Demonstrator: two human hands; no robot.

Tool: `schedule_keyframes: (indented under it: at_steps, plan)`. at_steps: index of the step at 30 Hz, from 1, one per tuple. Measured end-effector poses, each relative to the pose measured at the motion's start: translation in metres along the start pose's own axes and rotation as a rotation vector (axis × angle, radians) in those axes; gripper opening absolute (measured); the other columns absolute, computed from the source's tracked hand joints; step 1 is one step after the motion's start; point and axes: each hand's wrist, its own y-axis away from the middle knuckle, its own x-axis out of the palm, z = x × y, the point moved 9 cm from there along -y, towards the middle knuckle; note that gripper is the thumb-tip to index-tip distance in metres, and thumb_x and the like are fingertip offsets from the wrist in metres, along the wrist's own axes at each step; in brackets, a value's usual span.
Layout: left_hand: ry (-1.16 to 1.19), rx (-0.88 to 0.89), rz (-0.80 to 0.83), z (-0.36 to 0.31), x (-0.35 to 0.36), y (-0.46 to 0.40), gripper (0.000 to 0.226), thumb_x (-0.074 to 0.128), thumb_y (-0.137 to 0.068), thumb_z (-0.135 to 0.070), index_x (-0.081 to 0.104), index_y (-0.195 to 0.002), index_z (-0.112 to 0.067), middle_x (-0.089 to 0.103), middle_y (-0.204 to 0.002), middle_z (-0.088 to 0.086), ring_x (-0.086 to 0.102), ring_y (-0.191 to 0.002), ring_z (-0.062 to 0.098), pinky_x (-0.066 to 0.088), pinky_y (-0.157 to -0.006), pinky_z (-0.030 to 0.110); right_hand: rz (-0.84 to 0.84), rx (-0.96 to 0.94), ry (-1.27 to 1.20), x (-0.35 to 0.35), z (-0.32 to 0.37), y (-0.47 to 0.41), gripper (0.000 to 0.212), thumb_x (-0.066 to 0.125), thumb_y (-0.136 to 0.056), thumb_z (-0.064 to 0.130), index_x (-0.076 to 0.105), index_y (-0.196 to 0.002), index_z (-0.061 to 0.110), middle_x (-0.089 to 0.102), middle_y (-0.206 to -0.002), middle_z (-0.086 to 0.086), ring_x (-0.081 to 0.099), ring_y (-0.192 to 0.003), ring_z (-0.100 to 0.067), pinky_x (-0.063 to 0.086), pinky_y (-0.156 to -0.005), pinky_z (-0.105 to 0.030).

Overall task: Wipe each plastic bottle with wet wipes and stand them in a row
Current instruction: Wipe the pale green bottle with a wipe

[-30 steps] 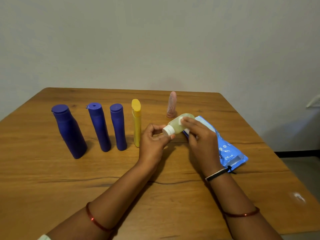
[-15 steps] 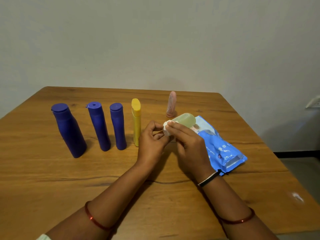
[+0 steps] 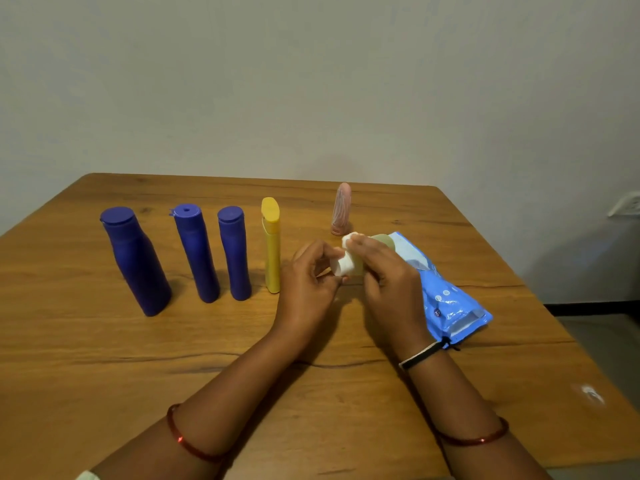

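A small pale green bottle (image 3: 382,241) with a white cap (image 3: 341,266) lies tilted between my hands above the table. My left hand (image 3: 310,289) pinches its cap end. My right hand (image 3: 388,275) presses a white wet wipe (image 3: 349,239) against the bottle, fingers curled over it. Three blue bottles (image 3: 136,263) (image 3: 195,252) (image 3: 235,252) and a yellow bottle (image 3: 272,245) stand in a row at the left. A pink bottle (image 3: 342,209) stands farther back.
A blue wet-wipe pack (image 3: 446,299) lies on the wooden table (image 3: 104,358) just right of my right hand. The table's right edge drops to the floor. A white wall rises behind the table.
My right hand with the wipe has slid along the small bottle from its body toward the cap end. The bottle has tipped a little lower. The standing bottles have not moved.
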Motion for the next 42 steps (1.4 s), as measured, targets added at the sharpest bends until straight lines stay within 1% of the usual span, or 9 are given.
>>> schedule_keyframes:
  at_steps: [7,13,17,21,25,30,33,38,42]
  plan:
    - [-0.100,0.133,0.013,-0.011,0.002,0.000,0.039,0.070,-0.073,0.012,0.062,-0.095,-0.019,0.059,-0.100,-0.007,0.061,-0.102,0.007,0.053,-0.086,0.019,-0.072,0.076,0.116,-0.020,-0.024,-0.008,0.050,0.048,-0.075,-0.018,0.067,-0.113,0.008,0.065,-0.117,-0.001,0.053,-0.111,-0.002,0.041,-0.099,-0.019]
    - [-0.050,0.119,0.001,-0.012,-0.001,-0.003,0.050,0.072,-0.073,0.009,0.058,-0.091,-0.035,0.058,-0.100,-0.011,0.061,-0.103,0.008,0.053,-0.086,0.022,-0.203,0.192,0.200,-0.041,-0.050,-0.009,0.043,0.048,-0.082,-0.014,0.068,-0.111,0.010,0.068,-0.112,-0.004,0.062,-0.105,-0.015,0.051,-0.090,-0.034]
    - [-0.062,0.113,0.033,-0.011,0.002,-0.002,0.036,0.071,-0.073,0.011,0.063,-0.094,-0.017,0.059,-0.098,-0.012,0.062,-0.101,0.005,0.053,-0.087,0.020,-0.104,0.069,0.090,-0.019,-0.018,-0.005,0.048,0.048,-0.076,-0.017,0.067,-0.114,0.006,0.066,-0.117,-0.003,0.056,-0.113,-0.010,0.044,-0.098,-0.025]
    - [-0.109,0.135,0.059,-0.012,0.004,-0.001,0.031,0.068,-0.075,0.011,0.062,-0.094,-0.011,0.059,-0.097,-0.009,0.061,-0.098,0.008,0.053,-0.086,0.020,0.022,-0.063,0.025,0.002,0.008,-0.001,0.043,0.041,-0.080,0.001,0.067,-0.113,0.007,0.064,-0.120,-0.003,0.054,-0.117,-0.010,0.040,-0.102,-0.021]
    - [-0.120,0.145,0.060,-0.011,0.005,-0.001,0.033,0.069,-0.073,0.012,0.064,-0.095,-0.012,0.059,-0.099,-0.009,0.060,-0.101,0.004,0.052,-0.088,0.019,-0.044,0.037,0.086,-0.014,-0.014,-0.008,0.049,0.043,-0.071,-0.012,0.067,-0.108,0.008,0.066,-0.114,-0.003,0.058,-0.108,-0.013,0.045,-0.095,-0.028]
    - [0.023,0.042,0.021,-0.002,0.004,-0.001,0.043,0.073,-0.073,0.008,0.059,-0.086,-0.031,0.062,-0.106,-0.006,0.063,-0.106,0.008,0.055,-0.088,0.028,-0.171,0.148,0.180,-0.038,-0.041,-0.010,0.045,0.050,-0.078,-0.015,0.068,-0.111,0.011,0.067,-0.113,-0.002,0.057,-0.106,-0.007,0.048,-0.094,-0.027]
    - [0.145,-0.054,0.018,0.006,0.006,0.001,0.037,0.075,-0.073,0.006,0.059,-0.086,-0.025,0.065,-0.108,0.002,0.065,-0.106,0.013,0.056,-0.085,0.030,-0.182,0.125,0.134,-0.035,-0.034,-0.008,0.046,0.051,-0.079,-0.016,0.066,-0.114,0.009,0.065,-0.117,0.000,0.056,-0.110,-0.006,0.046,-0.095,-0.025]
    - [0.289,-0.175,-0.005,0.017,0.002,0.000,0.028,0.069,-0.078,0.007,0.055,-0.095,-0.009,0.066,-0.106,0.010,0.070,-0.096,0.016,0.057,-0.076,0.027,-0.006,-0.023,-0.031,-0.004,0.002,0.000,0.052,0.049,-0.073,-0.018,0.066,-0.115,0.007,0.061,-0.119,0.004,0.055,-0.116,-0.007,0.041,-0.101,-0.021]
    - [0.312,-0.205,-0.018,0.019,0.001,0.000,0.028,0.068,-0.079,0.007,0.051,-0.102,0.003,0.066,-0.098,0.001,0.071,-0.092,0.014,0.056,-0.070,0.022,0.085,-0.106,-0.017,0.007,0.013,0.002,0.046,0.046,-0.077,-0.009,0.066,-0.115,0.007,0.062,-0.122,0.001,0.052,-0.117,-0.003,0.038,-0.101,-0.016]
